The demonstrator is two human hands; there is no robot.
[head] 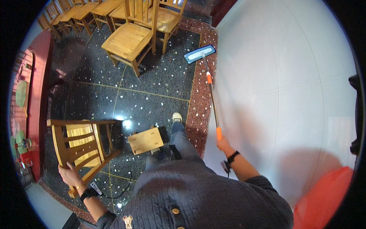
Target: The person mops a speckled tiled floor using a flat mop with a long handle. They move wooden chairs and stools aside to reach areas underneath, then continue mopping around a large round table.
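Observation:
With my right hand (225,145) I grip the orange handle end of a flat mop (214,100). Its blue mop head (200,53) lies on the floor, over the reddish terrazzo border close to the white wall. On the other side, my left hand (70,175) holds the backrest of a wooden chair (83,146), which appears tilted. A small wooden stool (145,141) stands on the floor between the chair and my legs, near one of my shoes.
Several wooden chairs (128,40) stand in a row ahead. A red table (43,100) with items on it runs along the left. The white wall (257,86) rises close on the right, and something red (323,200) is at the lower right.

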